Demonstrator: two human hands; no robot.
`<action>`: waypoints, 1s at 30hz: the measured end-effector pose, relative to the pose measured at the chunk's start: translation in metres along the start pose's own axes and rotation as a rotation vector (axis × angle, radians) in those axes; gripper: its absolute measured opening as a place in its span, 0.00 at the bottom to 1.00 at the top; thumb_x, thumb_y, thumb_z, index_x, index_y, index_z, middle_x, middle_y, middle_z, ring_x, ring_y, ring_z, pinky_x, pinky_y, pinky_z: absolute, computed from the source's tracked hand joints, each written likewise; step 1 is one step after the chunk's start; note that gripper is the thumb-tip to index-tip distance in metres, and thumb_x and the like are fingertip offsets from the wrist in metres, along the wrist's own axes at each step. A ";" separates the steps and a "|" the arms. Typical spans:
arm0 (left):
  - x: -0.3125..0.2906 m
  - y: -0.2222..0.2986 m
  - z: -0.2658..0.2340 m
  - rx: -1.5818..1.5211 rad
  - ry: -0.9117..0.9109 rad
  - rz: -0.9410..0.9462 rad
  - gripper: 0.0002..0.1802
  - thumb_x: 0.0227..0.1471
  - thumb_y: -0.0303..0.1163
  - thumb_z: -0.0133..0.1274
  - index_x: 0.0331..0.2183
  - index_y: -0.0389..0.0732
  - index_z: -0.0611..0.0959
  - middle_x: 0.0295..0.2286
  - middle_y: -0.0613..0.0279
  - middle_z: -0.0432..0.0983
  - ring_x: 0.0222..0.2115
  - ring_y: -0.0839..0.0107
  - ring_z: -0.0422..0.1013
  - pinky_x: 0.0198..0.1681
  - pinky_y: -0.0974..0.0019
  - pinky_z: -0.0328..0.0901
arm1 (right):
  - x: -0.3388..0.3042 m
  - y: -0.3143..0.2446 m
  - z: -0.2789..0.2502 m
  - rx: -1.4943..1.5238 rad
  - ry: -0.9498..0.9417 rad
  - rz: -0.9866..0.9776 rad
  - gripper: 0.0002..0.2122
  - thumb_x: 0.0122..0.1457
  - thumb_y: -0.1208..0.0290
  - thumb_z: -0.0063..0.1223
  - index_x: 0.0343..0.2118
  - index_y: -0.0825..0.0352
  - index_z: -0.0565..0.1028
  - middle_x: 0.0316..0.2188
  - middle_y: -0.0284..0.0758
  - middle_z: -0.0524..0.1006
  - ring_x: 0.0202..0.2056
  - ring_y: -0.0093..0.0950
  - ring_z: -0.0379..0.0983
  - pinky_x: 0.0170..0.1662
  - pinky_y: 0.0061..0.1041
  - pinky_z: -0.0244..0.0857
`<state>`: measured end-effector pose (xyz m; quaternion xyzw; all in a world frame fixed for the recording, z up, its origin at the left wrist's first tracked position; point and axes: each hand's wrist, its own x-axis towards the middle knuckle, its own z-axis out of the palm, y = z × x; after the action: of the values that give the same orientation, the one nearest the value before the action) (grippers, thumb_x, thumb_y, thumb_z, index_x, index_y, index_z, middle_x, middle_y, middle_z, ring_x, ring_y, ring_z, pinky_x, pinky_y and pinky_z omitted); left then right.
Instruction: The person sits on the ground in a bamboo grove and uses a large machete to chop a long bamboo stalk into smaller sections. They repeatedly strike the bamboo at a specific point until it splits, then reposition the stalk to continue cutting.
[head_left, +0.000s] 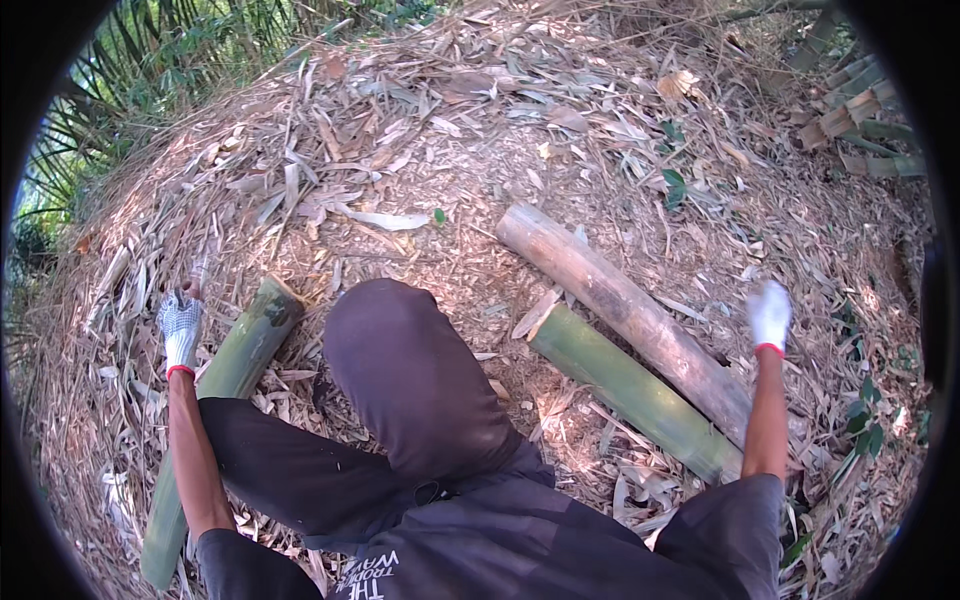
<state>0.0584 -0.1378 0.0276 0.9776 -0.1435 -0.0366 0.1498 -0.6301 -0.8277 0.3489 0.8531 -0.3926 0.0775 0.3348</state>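
Observation:
My left hand (181,325), in a white and grey knit glove with a red cuff, is held out at the left beside a green bamboo pole (243,350). Its fingers look curled, and a small brownish, blurred shape shows at their tips; what it is I cannot make out. Out to the right, my right hand (769,316) wears a similar white glove and is smeared by motion, so its fingers do not show clearly. Nearest to that hand lie a brownish, weathered bamboo pole (625,305) and, alongside it, a thick green bamboo pole (630,390) with a cut end.
Dry bamboo leaves and litter (430,130) cover the ground. My bent knee (400,350) is between the poles. Cut bamboo stumps (860,110) stand at the far right, green undergrowth (200,70) at the far left. Small leafy plants (865,420) grow at the right.

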 end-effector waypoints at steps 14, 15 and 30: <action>-0.154 -0.099 -0.138 -0.268 0.082 -0.642 0.35 0.56 0.58 0.47 0.48 0.33 0.77 0.45 0.41 0.75 0.49 0.47 0.69 0.52 0.54 0.63 | 0.084 -0.539 0.148 0.168 -0.453 -0.797 0.16 0.44 0.53 0.59 0.25 0.63 0.82 0.30 0.43 0.81 0.33 0.39 0.80 0.38 0.41 0.73; -0.159 -0.109 -0.139 -0.312 0.060 -0.603 0.36 0.58 0.57 0.45 0.51 0.34 0.75 0.49 0.39 0.71 0.52 0.46 0.67 0.56 0.55 0.60 | 0.076 -0.534 0.153 0.010 -0.472 -0.812 0.15 0.45 0.54 0.59 0.27 0.62 0.82 0.32 0.41 0.81 0.36 0.37 0.79 0.40 0.39 0.72; -0.173 -0.172 -0.070 -0.037 0.096 -0.550 0.26 0.62 0.48 0.37 0.44 0.37 0.79 0.44 0.41 0.75 0.46 0.46 0.70 0.52 0.49 0.63 | 0.026 -0.405 0.122 0.375 -0.347 -1.066 0.17 0.55 0.55 0.56 0.41 0.63 0.78 0.39 0.41 0.78 0.46 0.41 0.72 0.51 0.41 0.65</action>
<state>-0.0526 0.0891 0.0469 0.9774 0.1354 -0.0324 0.1588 -0.3354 -0.7314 0.0594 0.9775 0.0616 -0.1741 0.1020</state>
